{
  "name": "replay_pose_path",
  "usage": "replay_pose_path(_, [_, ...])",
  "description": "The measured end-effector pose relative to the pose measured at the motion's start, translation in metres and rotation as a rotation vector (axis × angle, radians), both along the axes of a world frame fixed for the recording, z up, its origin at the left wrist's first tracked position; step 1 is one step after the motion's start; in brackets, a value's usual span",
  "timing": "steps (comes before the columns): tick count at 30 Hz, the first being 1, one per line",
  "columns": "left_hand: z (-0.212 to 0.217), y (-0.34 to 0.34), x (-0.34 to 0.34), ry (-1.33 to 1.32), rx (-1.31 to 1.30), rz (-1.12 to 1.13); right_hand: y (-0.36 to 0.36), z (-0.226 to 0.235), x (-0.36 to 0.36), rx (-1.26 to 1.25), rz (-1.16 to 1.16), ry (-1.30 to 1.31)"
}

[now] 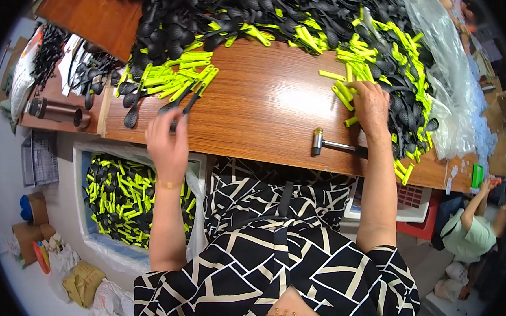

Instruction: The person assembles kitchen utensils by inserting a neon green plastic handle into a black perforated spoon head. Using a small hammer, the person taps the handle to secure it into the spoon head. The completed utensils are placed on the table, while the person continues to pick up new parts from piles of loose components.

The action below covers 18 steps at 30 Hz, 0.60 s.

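Note:
My left hand (167, 141) rests at the near edge of the wooden table (256, 112), its fingers closed on a black spoon-shaped piece with a yellow-green handle (190, 99). My right hand (372, 107) lies palm down at the edge of a loose heap of yellow-green handles (381, 50) and touches one of them; whether it grips one is hidden. A big pile of black spoon-shaped pieces (215, 11) covers the far side of the table. A row of finished black-and-green pieces (171, 80) lies left of centre.
A small metal-headed hammer (329, 144) lies near the front edge under my right wrist. A lined bin of finished pieces (128, 202) stands below the table on my left. Clear plastic bags (454, 83) sit at right. Another person (469, 223) crouches at lower right.

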<state>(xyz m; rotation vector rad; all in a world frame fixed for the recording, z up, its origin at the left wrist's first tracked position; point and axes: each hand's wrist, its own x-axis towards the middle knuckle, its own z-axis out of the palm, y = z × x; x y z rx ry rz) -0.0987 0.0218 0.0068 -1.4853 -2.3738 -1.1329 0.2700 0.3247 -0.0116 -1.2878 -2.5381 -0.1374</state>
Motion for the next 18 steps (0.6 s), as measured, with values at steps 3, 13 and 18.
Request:
replay_pose_path(3, [-0.014, 0.055, -0.011, 0.021, -0.035, -0.106, 0.001, -0.001, 0.005, -0.03, 0.024, 0.052])
replay_pose_path(13, [-0.026, 0.144, 0.054, 0.113, -0.076, -0.396, -0.002, -0.012, 0.016, -0.053, 0.072, 0.442])
replay_pose_path(18, [-0.036, 0.251, 0.019, 0.368, -0.023, -0.301, -0.015, -0.001, 0.011, -0.299, -0.097, 0.767])
